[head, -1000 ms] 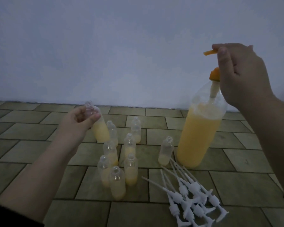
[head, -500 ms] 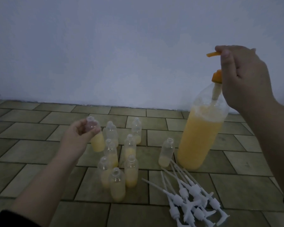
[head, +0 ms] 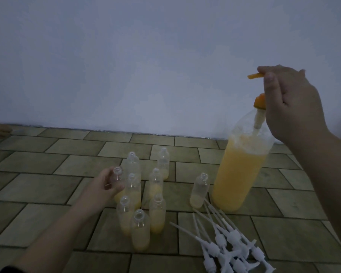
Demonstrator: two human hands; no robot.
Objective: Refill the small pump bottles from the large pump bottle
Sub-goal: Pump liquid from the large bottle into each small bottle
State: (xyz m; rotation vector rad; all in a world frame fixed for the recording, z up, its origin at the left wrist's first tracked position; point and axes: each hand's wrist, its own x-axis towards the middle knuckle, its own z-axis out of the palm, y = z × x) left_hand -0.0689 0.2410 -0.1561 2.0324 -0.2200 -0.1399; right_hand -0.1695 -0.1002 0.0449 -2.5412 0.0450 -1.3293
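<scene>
A large clear pump bottle point(head: 238, 174), mostly full of orange liquid, stands on the tiled floor at the right. My right hand point(head: 289, 103) grips its orange pump head point(head: 255, 76) from above. My left hand point(head: 104, 187) holds a small open bottle point(head: 117, 175) with orange liquid low among a cluster of several small uncapped bottles point(head: 140, 233), each partly filled. One more small bottle point(head: 199, 191) stands alone beside the large bottle, nearly empty.
A pile of several white pump tops point(head: 228, 245) with long dip tubes lies on the floor at the front right. A pale wall point(head: 146, 66) rises behind the tiled floor point(head: 37, 174).
My left hand has lowered the small bottle from chest height down into the cluster on the floor. My right hand has stayed on the pump head.
</scene>
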